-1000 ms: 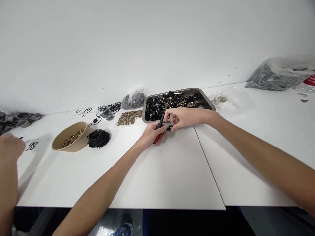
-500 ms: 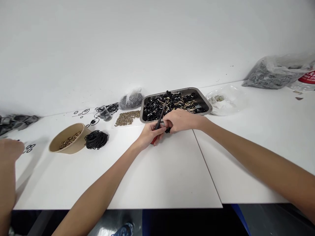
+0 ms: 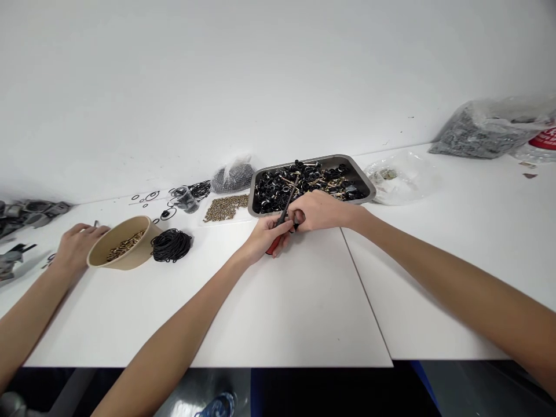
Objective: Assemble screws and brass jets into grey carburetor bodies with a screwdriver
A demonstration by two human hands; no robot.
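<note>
In the head view my left hand [image 3: 263, 238] is closed around a screwdriver [image 3: 282, 218] with a red and black handle. Its dark shaft slants up over the near edge of a metal tray [image 3: 368, 184]. Close beside it, my right hand [image 3: 319, 209] has its fingers curled in a pinch on a small black part [image 3: 296, 226]. That part lies between both hands, near the screwdriver handle, and is mostly covered by fingers. Black parts and brass-coloured pieces [image 3: 282, 188] fill the tray just beyond my hands.
At left another person's hand [image 3: 78, 246] rests beside a tan tub [image 3: 139, 255] of brass pieces. Nearby are a black ring bundle [image 3: 171, 245], brass bits [image 3: 226, 208], a small clear cup [image 3: 187, 201] and a bag of dark pieces [image 3: 233, 176]. Plastic bags [image 3: 478, 130] stand right.
The other person's hand has moved right and away, to beside the tan tub. My hands stay almost in place, and the screwdriver shaft has tilted slightly to the right.
</note>
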